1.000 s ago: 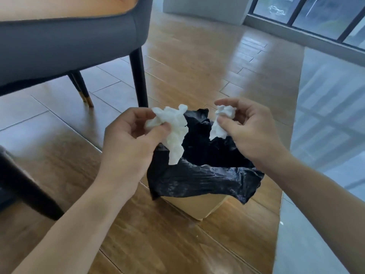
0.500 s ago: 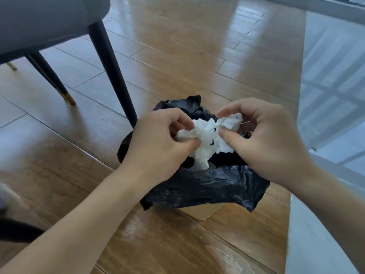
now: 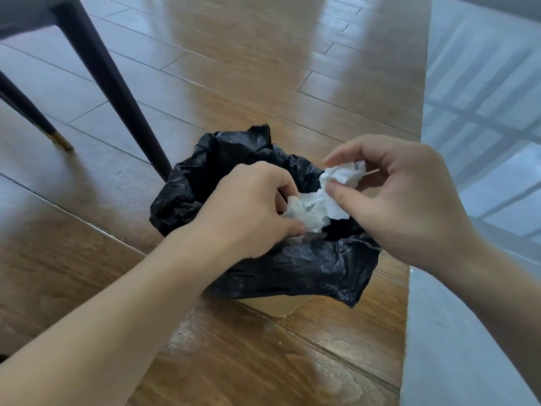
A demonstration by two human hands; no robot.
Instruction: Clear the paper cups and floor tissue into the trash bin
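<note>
Beside the dark chair leg [image 3: 117, 92], the left hand [image 3: 248, 212] is pinching crumpled white tissue [image 3: 310, 212] over the black-lined tan trash bin [image 3: 292, 268]. The right hand [image 3: 404, 197] is pinching its upper end; releasing unevenly risks tissue snagging the liner's rim or falling outside.

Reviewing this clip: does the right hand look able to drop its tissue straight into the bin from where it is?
Probably yes. The right hand pinches the tissue above the black-lined trash bin; only the left hand, holding more tissue, shares the opening.
</note>
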